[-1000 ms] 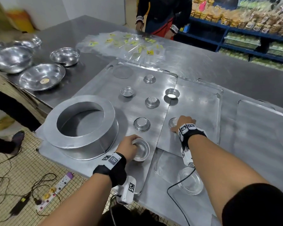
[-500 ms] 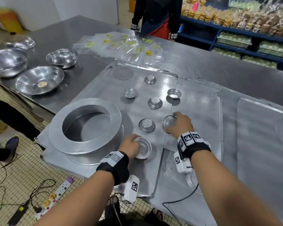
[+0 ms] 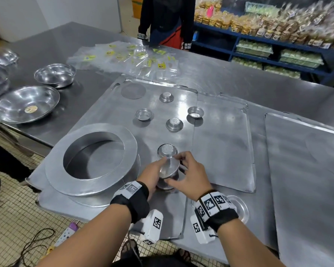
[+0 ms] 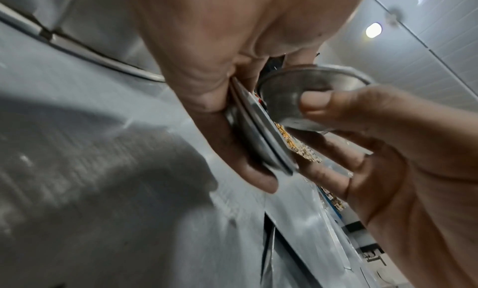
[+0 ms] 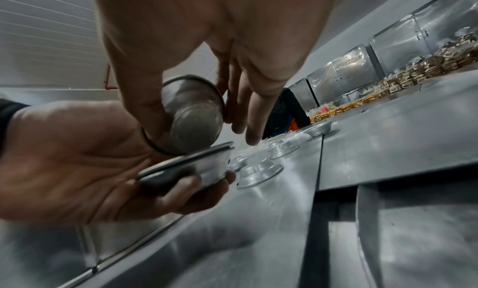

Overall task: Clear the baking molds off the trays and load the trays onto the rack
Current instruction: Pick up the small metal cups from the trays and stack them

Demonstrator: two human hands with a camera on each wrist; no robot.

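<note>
Molds [image 3: 167, 171] at lower centre of frame, above tray [image 3: 112, 105] | left hand [image 3: 152, 175] cups stack, right hand [image 3: 189, 176] pinches one mold | seat it level, rims aligned, before releasing

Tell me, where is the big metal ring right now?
In the head view, the big metal ring sits on the near left corner of the left tray, just left of both hands.

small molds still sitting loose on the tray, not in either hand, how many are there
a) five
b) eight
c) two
a) Five: one near mold just beyond the hands, a middle one, two open-side-up molds, and a far one, while the left hand and right hand hold the rest.
</note>
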